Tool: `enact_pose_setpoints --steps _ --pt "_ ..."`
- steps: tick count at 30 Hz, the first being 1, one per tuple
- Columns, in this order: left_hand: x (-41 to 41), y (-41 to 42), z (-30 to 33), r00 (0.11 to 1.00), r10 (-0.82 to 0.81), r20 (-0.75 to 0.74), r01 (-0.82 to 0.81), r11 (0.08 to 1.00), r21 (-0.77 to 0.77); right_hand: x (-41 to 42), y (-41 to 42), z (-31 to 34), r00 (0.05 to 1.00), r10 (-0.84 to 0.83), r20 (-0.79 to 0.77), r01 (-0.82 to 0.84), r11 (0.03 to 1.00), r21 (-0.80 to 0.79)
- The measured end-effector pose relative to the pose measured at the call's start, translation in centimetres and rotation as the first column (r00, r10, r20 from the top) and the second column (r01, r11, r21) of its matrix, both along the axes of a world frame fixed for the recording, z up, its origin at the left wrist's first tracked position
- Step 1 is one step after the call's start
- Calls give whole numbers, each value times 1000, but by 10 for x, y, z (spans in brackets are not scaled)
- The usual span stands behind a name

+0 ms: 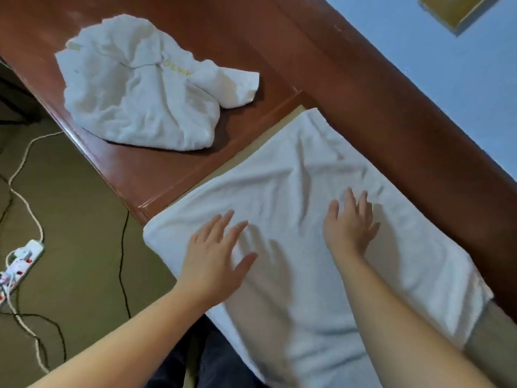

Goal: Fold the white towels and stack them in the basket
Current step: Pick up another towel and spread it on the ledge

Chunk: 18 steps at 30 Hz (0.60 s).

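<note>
Both hands lie over a white towel [293, 191] that is spread across the near part of a reddish wooden desk [156, 169]. The left hand [215, 253] has its fingers straight and slightly spread, palm down, with the thumb held out to the side; it rests near the towel's left edge. The right hand [349, 225] is likewise flat, fingers straight and close together, pointing away from the person toward the far edge of the towel. Neither hand curls round or pinches anything. Whether the palms press firmly on the cloth or only skim it cannot be told, though both cast close shadows on it.

The spread towel runs lengthwise under both hands and forearms, its near end hanging over the desk edge toward the person's lap. It shows soft creases between and beyond the hands.

A second towel [140, 85] lies crumpled farther along the desk, well apart from the left hand. It bears yellow embroidered lettering [176, 68], too blurred and turned to read.

On the olive floor [84, 219] to the left sits a white power strip [21, 261] with white and black cables [122, 261] trailing from it. A pale blue wall [447, 79] stands behind the desk.
</note>
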<state>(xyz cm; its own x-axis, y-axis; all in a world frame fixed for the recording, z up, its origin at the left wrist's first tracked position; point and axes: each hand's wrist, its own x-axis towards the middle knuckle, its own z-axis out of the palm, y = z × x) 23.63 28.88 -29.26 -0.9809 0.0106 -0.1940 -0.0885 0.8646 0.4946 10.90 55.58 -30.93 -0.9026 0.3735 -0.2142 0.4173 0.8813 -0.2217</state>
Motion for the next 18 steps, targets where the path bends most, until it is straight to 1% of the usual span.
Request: enact_pose_setpoints --steps 2,4,6,7,8,10,12,14,16,18 --pt "-5 30 -5 983 -162 86 168 983 -70 41 29 -2 996 -92 19 92 996 13" --pt "-12 65 -8 949 -289 124 302 947 -105 75 68 0 974 -223 28 222 974 35" --pt "-17 100 -9 916 -379 130 393 913 -113 105 108 3 942 -335 32 334 942 39" --pt "-19 112 -11 902 -411 131 426 897 -118 113 122 3 932 -360 40 359 933 28" --pt "-18 142 -12 866 -482 133 497 859 -123 132 152 3 913 -408 26 408 913 9" --pt "-18 181 -19 817 -551 168 574 805 -150 147 186 4 915 -404 8 404 915 -2" --pt "-19 216 -24 792 -580 192 609 776 -167 149 214 7 909 -416 -7 416 909 35" --pt "-19 246 -29 788 -582 201 614 767 -185 140 241 9 886 -464 -25 464 885 39" --pt "-18 261 -32 805 -558 200 592 778 -211 130 266 7 858 -514 -27 514 858 7" --pt "-15 269 -34 819 -540 194 574 785 -235 123 292 3 825 -563 -35 561 826 -57"
